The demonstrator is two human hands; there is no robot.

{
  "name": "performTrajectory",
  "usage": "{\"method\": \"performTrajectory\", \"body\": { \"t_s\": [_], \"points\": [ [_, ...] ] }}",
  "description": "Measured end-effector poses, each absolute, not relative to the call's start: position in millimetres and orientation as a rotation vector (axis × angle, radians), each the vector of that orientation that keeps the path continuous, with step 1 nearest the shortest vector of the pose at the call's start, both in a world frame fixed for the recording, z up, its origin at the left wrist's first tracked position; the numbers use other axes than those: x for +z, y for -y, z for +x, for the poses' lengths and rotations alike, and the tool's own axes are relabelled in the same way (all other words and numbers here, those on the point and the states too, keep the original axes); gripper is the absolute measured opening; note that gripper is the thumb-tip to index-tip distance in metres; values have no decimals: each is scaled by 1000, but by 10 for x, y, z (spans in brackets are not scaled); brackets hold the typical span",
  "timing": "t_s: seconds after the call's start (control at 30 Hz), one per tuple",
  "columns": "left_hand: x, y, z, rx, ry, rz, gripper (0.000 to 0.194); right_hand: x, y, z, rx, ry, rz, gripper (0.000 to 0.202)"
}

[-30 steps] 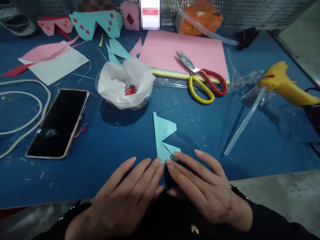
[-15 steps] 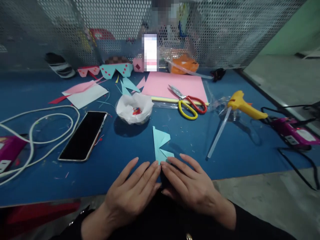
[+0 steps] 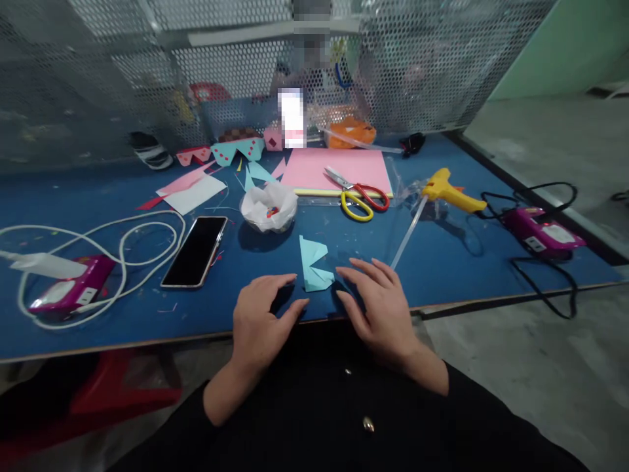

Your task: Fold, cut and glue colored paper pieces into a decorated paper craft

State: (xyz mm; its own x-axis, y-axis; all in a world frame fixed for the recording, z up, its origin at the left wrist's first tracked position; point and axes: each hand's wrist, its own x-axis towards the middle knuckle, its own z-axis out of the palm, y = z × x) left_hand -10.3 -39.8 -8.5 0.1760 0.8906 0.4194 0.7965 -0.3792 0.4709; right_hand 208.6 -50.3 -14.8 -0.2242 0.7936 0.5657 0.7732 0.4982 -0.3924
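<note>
A folded light-blue paper piece (image 3: 311,265) with notched edges lies on the blue table, its straight side to the left. To its left and nearer me is my left hand (image 3: 263,321), thumb and fingers apart with nothing held. On the other side my right hand (image 3: 376,305) is spread, its fingertips close to the paper's right edge but seemingly apart from it. Beyond the paper stands a bowl (image 3: 269,206) lined with white tissue, small red bits inside. Red-and-yellow-handled scissors (image 3: 356,191) rest partly on pink paper sheets (image 3: 339,167).
A yellow hot glue gun (image 3: 449,190) with a clear stick lies at right, near a purple power socket (image 3: 543,233) and black cords. At left are a phone (image 3: 195,252), white cable and another purple socket (image 3: 73,288). Decorated paper shapes (image 3: 238,151) stand at the back before perforated metal mesh.
Both hands have come off the light-blue paper and moved apart to its two sides, fingers opening. The paper now lies untouched on the table. The camera view has shifted.
</note>
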Motion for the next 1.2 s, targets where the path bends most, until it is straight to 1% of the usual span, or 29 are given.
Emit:
{"method": "performTrajectory", "body": {
  "t_s": [0.07,0.1,0.27,0.37,0.53,0.7,0.8,0.93,1.03,1.1,1.2],
  "points": [
    [-54,359,-24,875,-1695,2158,32,-154,462,2030,133,2016,-1301,25],
    [-45,334,7,844,-1687,2141,31,-156,445,2006,154,2022,-1295,25],
    [-41,235,68,802,-1601,2133,9,-159,408,1970,208,2008,-1279,24],
    [-1,224,24,784,-1519,2092,3,-122,382,1995,260,1975,-1274,21],
    [204,221,-145,725,-1300,2022,8,27,234,2020,343,1834,-1313,23],
    [407,139,-335,742,-1156,2065,11,138,-31,2012,592,1620,-1307,26],
    [445,79,-458,771,-1033,2010,8,189,-143,1986,689,1713,-1225,26],
    [462,17,-596,801,-894,1917,18,293,-158,1946,758,1993,-1098,22],
    [472,-56,-630,773,-857,1866,19,337,-94,1964,774,2123,-1126,17],
    [464,-120,-608,787,-864,1850,25,326,-29,2009,831,2131,-1167,16],
    [418,-172,-498,1023,-1112,1888,31,264,84,2087,1002,1942,-1315,16]
  ]
}}
